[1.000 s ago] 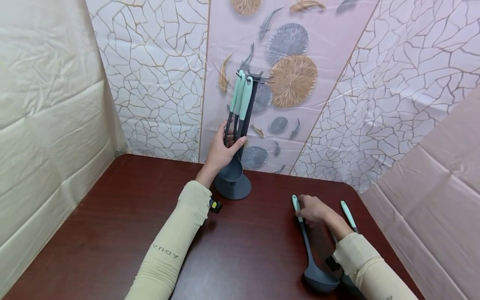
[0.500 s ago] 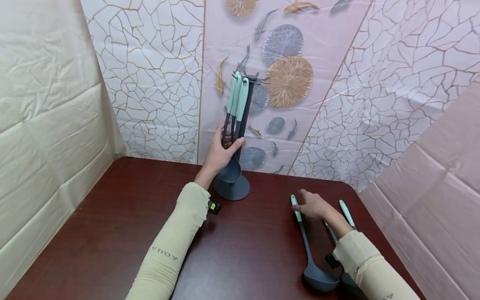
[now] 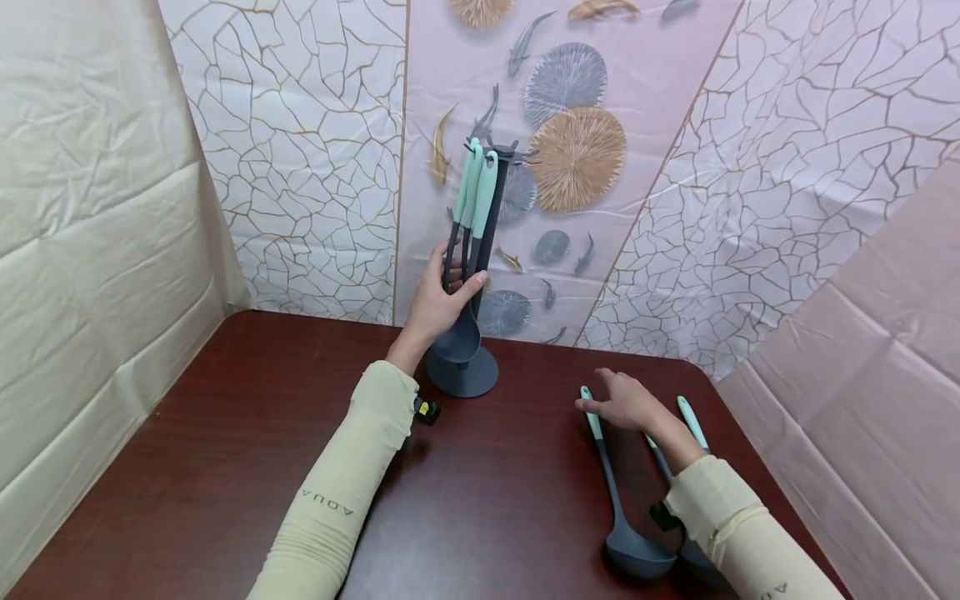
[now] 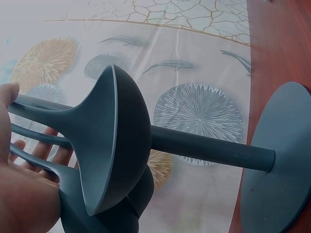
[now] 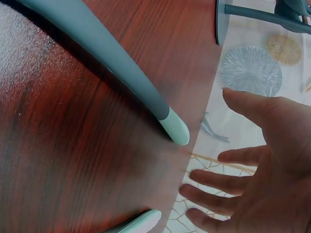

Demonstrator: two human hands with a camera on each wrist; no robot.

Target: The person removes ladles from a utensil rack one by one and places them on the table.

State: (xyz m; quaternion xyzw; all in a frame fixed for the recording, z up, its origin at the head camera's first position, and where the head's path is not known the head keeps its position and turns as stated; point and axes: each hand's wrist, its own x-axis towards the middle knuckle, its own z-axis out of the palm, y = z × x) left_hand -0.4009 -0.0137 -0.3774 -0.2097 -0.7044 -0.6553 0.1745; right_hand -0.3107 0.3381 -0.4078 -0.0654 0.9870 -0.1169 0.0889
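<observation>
Mint-handled, dark-grey utensils [image 3: 484, 200] hang on a dark-grey, round-based stand [image 3: 476, 381], their shafts gripped between the left hand's [image 3: 438, 304] thumb and curled fingers. Fingers spread wide, the empty right hand [image 3: 628, 403] hovers near a mint-handled grey ladle [image 3: 628, 542] lying on the glossy red-brown table [image 3: 480, 500].

In the head view the left hand [image 3: 437, 302] partly covers the hanging utensils [image 3: 483, 200]. The right sleeve [image 3: 731, 525] hides much of two utensils [image 3: 692, 421] on the bench [image 3: 487, 492]; which one owns the dark head [image 3: 697, 560] beside the ladle [image 3: 637, 553] cannot be told. The left wrist view crops the stand's base [image 4: 282, 204]; the right wrist view crops the right hand [image 5: 279, 165].
</observation>
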